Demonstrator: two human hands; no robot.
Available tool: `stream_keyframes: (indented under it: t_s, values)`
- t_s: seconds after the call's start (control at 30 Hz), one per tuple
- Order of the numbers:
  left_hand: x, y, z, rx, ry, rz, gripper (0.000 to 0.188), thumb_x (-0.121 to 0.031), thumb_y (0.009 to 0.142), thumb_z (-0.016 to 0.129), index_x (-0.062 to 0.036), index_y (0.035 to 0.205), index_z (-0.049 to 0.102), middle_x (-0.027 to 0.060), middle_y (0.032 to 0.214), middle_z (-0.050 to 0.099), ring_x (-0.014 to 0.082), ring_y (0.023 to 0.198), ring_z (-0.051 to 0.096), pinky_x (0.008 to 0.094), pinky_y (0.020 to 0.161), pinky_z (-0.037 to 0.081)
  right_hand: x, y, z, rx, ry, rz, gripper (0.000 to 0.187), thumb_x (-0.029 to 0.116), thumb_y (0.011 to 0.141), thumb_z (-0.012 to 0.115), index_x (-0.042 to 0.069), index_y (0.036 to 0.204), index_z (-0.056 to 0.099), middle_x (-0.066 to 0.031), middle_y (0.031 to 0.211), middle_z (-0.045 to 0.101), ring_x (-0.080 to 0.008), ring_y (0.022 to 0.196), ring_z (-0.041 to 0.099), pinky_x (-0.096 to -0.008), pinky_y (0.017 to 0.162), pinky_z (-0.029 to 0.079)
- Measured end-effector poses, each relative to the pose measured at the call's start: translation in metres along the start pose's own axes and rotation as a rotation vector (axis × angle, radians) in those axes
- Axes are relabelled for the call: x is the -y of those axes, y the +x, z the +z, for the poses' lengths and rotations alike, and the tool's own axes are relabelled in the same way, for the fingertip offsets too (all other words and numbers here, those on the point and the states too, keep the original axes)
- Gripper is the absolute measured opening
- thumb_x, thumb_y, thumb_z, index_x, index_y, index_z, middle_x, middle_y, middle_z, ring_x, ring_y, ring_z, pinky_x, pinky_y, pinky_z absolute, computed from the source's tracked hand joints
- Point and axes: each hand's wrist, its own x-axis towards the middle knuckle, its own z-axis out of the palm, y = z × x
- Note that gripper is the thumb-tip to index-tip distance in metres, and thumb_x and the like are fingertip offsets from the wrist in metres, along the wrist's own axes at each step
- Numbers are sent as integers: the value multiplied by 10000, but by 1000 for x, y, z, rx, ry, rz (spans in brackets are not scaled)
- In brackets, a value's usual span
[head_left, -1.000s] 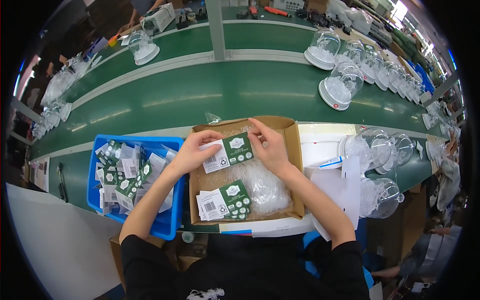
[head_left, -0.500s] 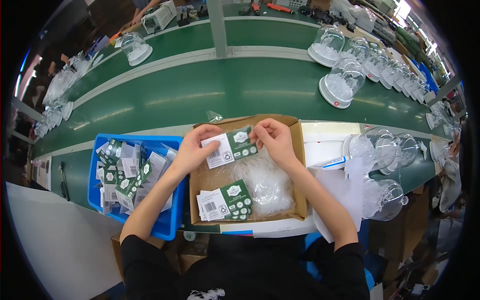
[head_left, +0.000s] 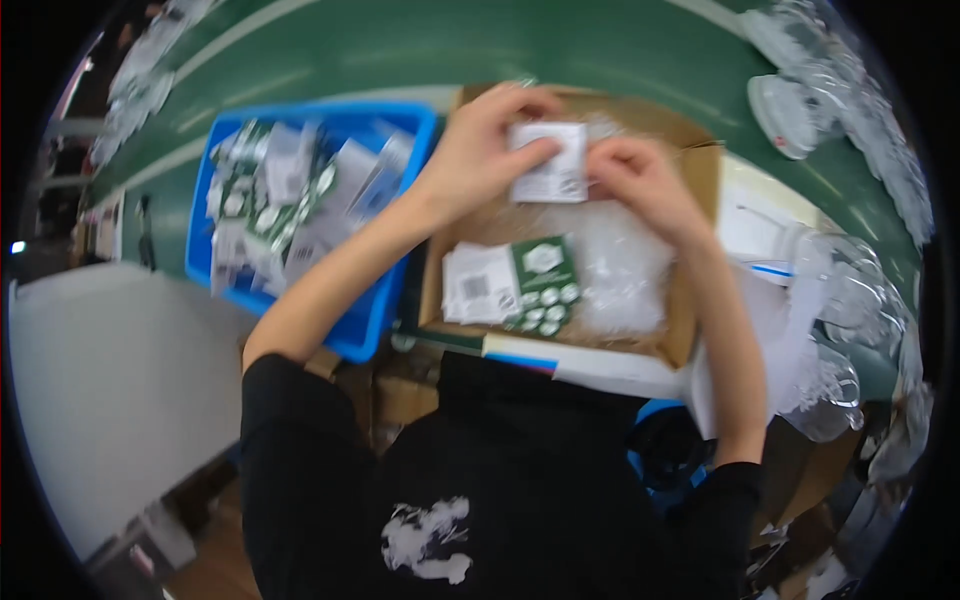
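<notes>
Between the thumb and fingers of my left hand (head_left: 492, 145) is a card (head_left: 552, 165) with its white printed side showing, held over a shallow cardboard box (head_left: 705, 200). My right hand (head_left: 640, 185) is closed in a pinch beside the card's right edge. Blur hides what its fingertips grip. Inside the box, below my hands, lies a small stack of green-and-white cards (head_left: 510, 285). To the right of the stack is a heap of clear thin plastic pieces (head_left: 625, 270).
A blue bin (head_left: 372, 335) full of loose green-and-white cards (head_left: 270, 215) stands left of the box. Clear domes on white bases (head_left: 785, 115) stand at the far right, with more domes (head_left: 845, 285) right of the box. White paper (head_left: 780, 330) hangs near my right forearm.
The view has tilted down and blurred. The card's green half no longer shows; only its white face is visible in my left hand. My right hand stays at its right side.
</notes>
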Motion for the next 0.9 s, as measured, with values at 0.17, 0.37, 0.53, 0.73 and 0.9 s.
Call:
stream_keyframes:
  t_s: [0.17, 0.37, 0.53, 0.73, 0.9]
  values:
    - [-4, 1, 2, 54, 28, -19, 273, -140, 842, 691, -15, 1078, 635, 77, 1002, 668, 135, 882, 629, 281, 762, 514, -3, 5, -12, 119, 283, 3, 189, 215, 946, 595, 32, 970, 632, -45, 1011, 634, -141, 957, 613, -311, 824, 532]
    - [9, -4, 3, 9, 93, 78, 177, -88, 862, 626, 1, 1013, 604, 56, 890, 642, 134, 852, 624, 280, 747, 515, -12, 6, -18, -136, 206, -59, 200, 218, 964, 567, 33, 1009, 627, -28, 952, 619, -106, 874, 565, -284, 762, 488]
    - [-7, -13, 6, 274, 109, 125, 157, -108, 807, 549, 3, 894, 615, 123, 814, 645, 227, 794, 634, 310, 765, 510, -6, 4, -13, -190, 277, -79, 189, 205, 974, 550, 37, 1021, 620, -24, 875, 621, -96, 713, 569, -234, 623, 476]
    - [-7, -13, 9, 160, 133, 146, 172, -164, 848, 591, 1, 860, 640, 121, 704, 638, 223, 643, 617, 314, 637, 496, 0, 7, -6, -206, 164, -83, 165, 184, 969, 554, 37, 1004, 620, -24, 861, 621, -93, 717, 569, -237, 628, 474]
    - [-8, -11, 4, 56, 138, -12, 260, -242, 892, 613, 9, 957, 614, 112, 717, 665, 173, 626, 623, 292, 604, 495, -1, 5, -15, -254, 155, -97, 161, 187, 964, 562, 35, 975, 612, -19, 852, 612, -90, 708, 556, -229, 623, 455]
